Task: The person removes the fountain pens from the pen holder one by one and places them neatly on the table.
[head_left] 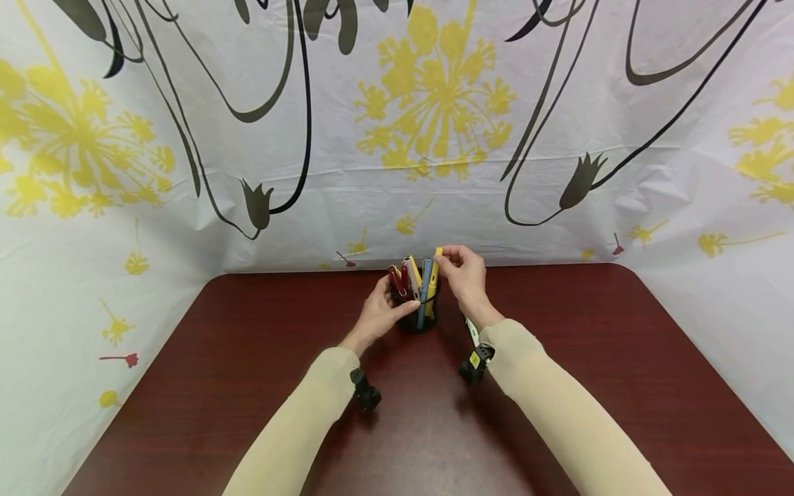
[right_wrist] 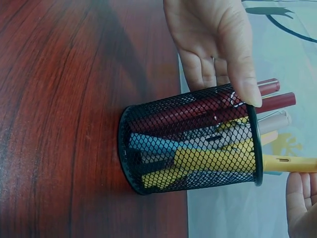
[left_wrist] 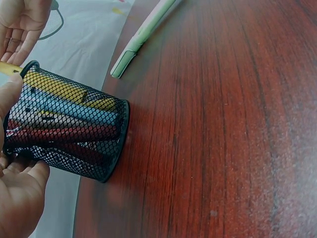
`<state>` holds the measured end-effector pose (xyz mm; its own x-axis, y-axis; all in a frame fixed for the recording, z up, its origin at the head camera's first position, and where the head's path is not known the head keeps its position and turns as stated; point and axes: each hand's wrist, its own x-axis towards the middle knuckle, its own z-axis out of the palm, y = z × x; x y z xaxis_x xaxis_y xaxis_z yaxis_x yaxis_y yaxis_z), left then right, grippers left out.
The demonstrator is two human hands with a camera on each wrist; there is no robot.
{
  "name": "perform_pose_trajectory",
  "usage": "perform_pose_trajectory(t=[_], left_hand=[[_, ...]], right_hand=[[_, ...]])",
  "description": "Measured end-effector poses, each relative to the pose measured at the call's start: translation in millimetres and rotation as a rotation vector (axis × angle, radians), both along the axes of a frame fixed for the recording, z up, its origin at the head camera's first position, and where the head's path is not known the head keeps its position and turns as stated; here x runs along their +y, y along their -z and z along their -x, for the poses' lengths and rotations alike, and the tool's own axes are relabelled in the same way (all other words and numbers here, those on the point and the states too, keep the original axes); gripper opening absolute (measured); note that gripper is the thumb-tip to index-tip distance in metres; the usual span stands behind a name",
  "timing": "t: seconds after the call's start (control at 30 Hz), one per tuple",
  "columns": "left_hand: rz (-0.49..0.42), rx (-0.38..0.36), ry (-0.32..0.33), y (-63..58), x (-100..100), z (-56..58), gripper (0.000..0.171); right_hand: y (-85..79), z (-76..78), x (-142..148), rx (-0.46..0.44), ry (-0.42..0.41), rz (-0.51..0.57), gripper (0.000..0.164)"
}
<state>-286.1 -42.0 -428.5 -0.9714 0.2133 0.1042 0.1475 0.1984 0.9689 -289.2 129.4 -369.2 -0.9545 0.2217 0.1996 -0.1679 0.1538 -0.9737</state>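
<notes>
A black mesh pen cup [right_wrist: 193, 144] stands upright on the table near its far edge, with several pens inside. My left hand [head_left: 377, 311] grips it from the left, the thumb at the rim and the fingers around the far side. At the top of a yellow pen [head_left: 433, 286], my right hand [head_left: 466, 277] pinches with thumb and fingers; the pen's lower part is inside the cup. Beside it are a blue pen [head_left: 424, 289], dark red pens [right_wrist: 277, 101] and a pale grey pen [right_wrist: 276, 121]. The right wrist view catches only part of my right hand [right_wrist: 303, 203].
A light green pen [left_wrist: 141, 39] lies on the dark red-brown table [head_left: 260, 331], to the right of the cup and near my right wrist. Behind the table hangs a white cloth [head_left: 347, 172] with yellow and grey plant prints. Small black cameras [head_left: 366, 394] are strapped to both wrists.
</notes>
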Motion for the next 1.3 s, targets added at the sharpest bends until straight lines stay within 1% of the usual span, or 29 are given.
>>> perform_pose_trajectory(t=[0.2,0.43,0.57,0.63,0.8,0.87,1.0,1.13,1.3], left_hand=[[0.005,0.011,0.007,-0.4,0.2,-0.3,0.081],[-0.009,-0.001,0.007,-0.5,0.5,-0.3,0.079],[-0.026,-0.01,0.019,-1.2,0.3,-0.9,0.08],[-0.031,-0.014,0.03,-4.0,-0.1,-2.2,0.08],[-0.01,-0.014,0.046,-24.7,-0.8,-16.7,0.078],[0.002,0.0,0.045,-31.3,-0.7,-22.4,0.076],[0.007,-0.002,0.042,-33.3,-0.9,-25.2,0.076],[0.004,-0.013,0.042,-32.8,-1.2,-24.7,0.077],[0.004,-0.007,0.048,-33.4,-1.1,-24.8,0.076]], right_hand=[[-3.3,0.5,0.0,0.007,0.005,0.045,0.021],[-8.7,-1.6,1.0,0.024,0.002,0.081,0.022],[-12.1,-3.3,2.6,0.028,-0.003,0.102,0.022],[-13.5,-3.2,3.9,0.033,-0.007,0.121,0.023],[-17.2,-3.8,7.7,0.051,-0.016,0.167,0.023],[-18.2,-4.4,8.8,0.06,-0.018,0.176,0.022],[-19.4,-5.0,10.3,0.062,-0.014,0.191,0.023],[-21.2,-4.3,13.0,0.045,-0.004,0.217,0.022],[-24.4,-2.9,17.7,0.036,0.011,0.259,0.018]])
